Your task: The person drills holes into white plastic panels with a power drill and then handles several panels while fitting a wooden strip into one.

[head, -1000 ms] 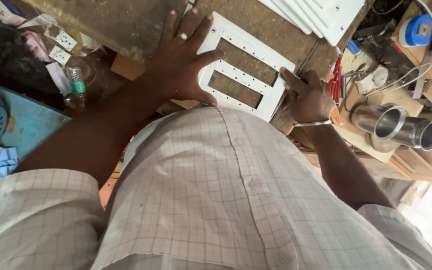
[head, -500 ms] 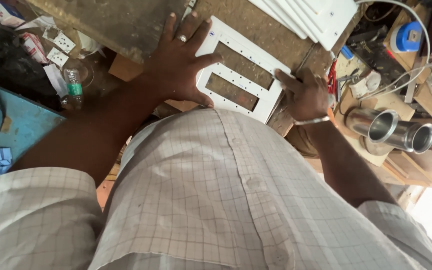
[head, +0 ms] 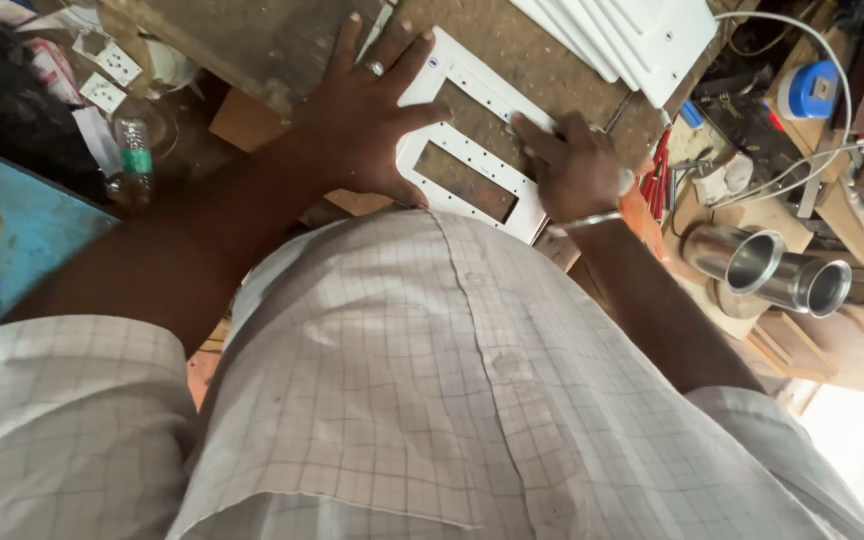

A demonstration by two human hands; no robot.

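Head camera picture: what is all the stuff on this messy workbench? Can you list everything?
frame: one, white, two long cut-outs, flat on the bench under both hands
bench: one, brown worn wood, top middle
panels: a stack, white, top right of the bench
cups: two, shiny steel, lying on their sides at right
bottle: one, clear with green label, left
sockets: two, white, top left
board: one, blue, far left
cable: one, white, top right
shirt: one, pale checked, foreground
left hand: spread flat on the frame, ring on one finger
right hand: on the frame's right edge, bangle on the wrist
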